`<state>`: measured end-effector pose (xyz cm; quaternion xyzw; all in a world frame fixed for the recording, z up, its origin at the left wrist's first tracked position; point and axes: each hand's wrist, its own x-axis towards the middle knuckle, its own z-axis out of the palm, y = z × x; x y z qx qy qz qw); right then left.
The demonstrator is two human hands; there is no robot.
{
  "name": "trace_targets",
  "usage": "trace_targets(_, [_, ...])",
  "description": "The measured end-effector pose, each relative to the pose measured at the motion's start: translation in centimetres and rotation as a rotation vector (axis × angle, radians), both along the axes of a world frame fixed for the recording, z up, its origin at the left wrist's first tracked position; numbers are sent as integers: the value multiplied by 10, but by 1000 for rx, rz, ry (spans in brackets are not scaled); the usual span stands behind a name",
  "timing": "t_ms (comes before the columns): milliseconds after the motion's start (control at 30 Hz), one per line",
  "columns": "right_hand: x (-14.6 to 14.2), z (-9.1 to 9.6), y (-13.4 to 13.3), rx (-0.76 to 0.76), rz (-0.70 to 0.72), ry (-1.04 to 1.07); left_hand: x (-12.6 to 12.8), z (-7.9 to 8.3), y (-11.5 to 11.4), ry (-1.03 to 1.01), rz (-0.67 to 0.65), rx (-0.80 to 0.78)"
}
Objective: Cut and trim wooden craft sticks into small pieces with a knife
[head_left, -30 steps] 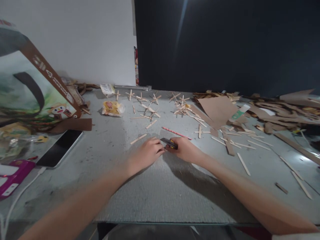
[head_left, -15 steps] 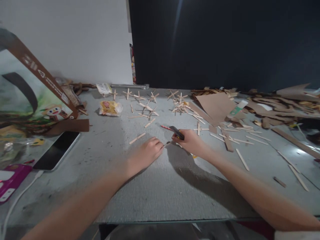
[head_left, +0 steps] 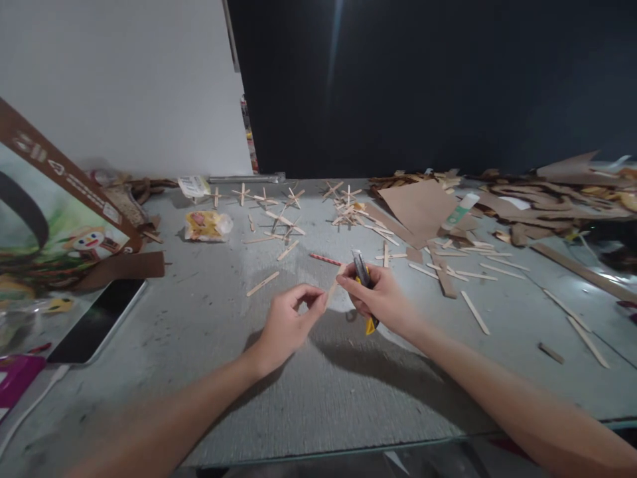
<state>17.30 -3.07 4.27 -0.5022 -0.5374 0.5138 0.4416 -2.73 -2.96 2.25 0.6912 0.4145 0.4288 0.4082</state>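
Wooden stick (head_left: 334, 288), and we're pinching it two-handed: left hand (head_left: 287, 318) at the near end, right hand (head_left: 385, 299) farther along, cutter (head_left: 361, 271) clasped in our right too.

Dim light — pale glare (head_left: 334, 50) on black panel (head_left: 428, 86) — soft shadows (head_left: 383, 362)

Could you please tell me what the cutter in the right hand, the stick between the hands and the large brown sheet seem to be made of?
Cutter: probably plastic, from its smooth grey and yellow body; the paler tip looks metallic.
Stick: apparently bare wood, pale tan and matte.
Brown sheet: likely card or heavy paper, flat and dull.
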Motion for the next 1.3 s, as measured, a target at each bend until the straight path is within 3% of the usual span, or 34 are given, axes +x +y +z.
trace_targets(233, [-9, -1, -8, 53, -35, 2, 5, -1, -5, -68, -48, -51])
trace_targets(467, [-14, 2, -26, 194, 28, -191, 4, 1, -8, -197, 86, -121])
trace_targets(667, [-18, 2, -35, 166, 160, -350, 0, 0, -6, -163, 125, -88])
trace_targets(1300, [-19, 4, -34, 245, 164, -417, 2, -3, -9, -37, 158, 18])
